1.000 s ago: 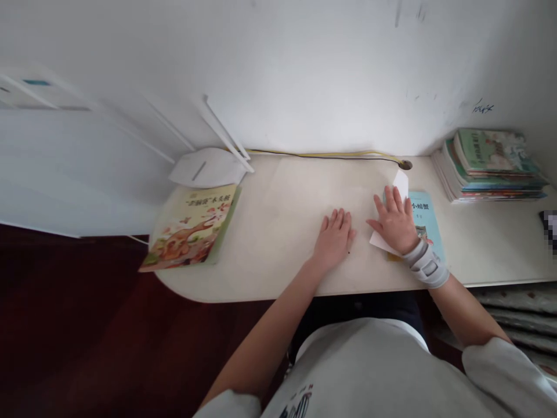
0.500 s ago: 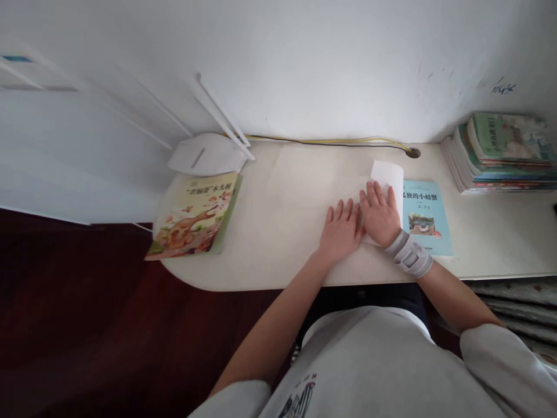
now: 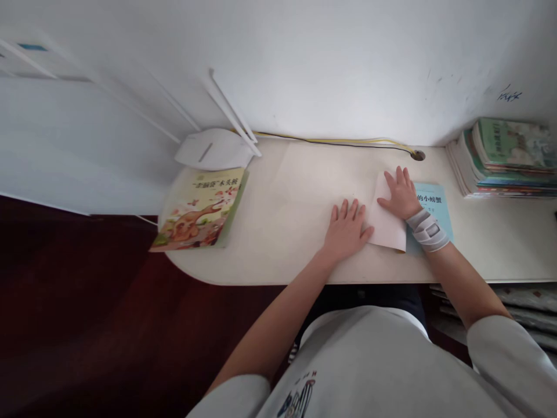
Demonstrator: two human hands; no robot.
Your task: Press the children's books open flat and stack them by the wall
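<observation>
A white paper flap (image 3: 386, 229) lies over the left part of a light blue book (image 3: 436, 212), hiding some of its cover. The flap's lower right corner lifts a little. My right hand (image 3: 400, 194) rests on the upper part of the flap, fingers spread, with a grey band around the wrist. To the left, my left hand (image 3: 348, 231) lies flat with its fingers apart, its thumb at the flap's left edge. Neither hand grasps anything.
A yellow-green picture book (image 3: 202, 215) overhangs the left end of the white table (image 3: 278, 255). Behind it stands a white router (image 3: 215, 150) with antennas. Cables (image 3: 331, 141) run along the wall to a hole. Stacked books (image 3: 509, 157) stand at the right.
My right hand has moved right and away from me, separating from my left hand. The white flap now covers more of the blue book. My left hand stays nearly in place.
</observation>
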